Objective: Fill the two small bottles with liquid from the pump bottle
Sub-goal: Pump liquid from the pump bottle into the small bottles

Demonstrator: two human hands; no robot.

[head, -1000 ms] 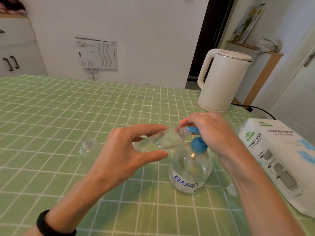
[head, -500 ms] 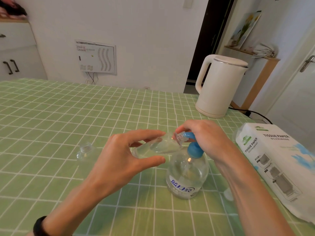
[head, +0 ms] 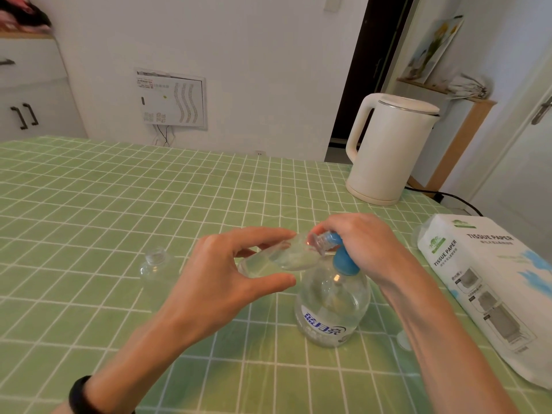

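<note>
Left hand (head: 227,282) has a half-open grip, thumb and fingers pinching a small clear plastic bottle (head: 286,253) tipped almost sideways. Its neck is right at the spout of the blue pump head (head: 343,261) on the round clear pump bottle (head: 331,309). Right hand (head: 367,246) is curled over that pump, just right of the left grip. The second small clear bottle (head: 155,264) stands on the green checked desk (head: 119,204), left of the grip.

A single wide-angle camera worn on the person's head looks forward and down from close above and behind the left hand (head: 221,279) and right hand (head: 367,243), with the table (head: 89,204) running beyond them to the wall (head: 254,70).
</note>
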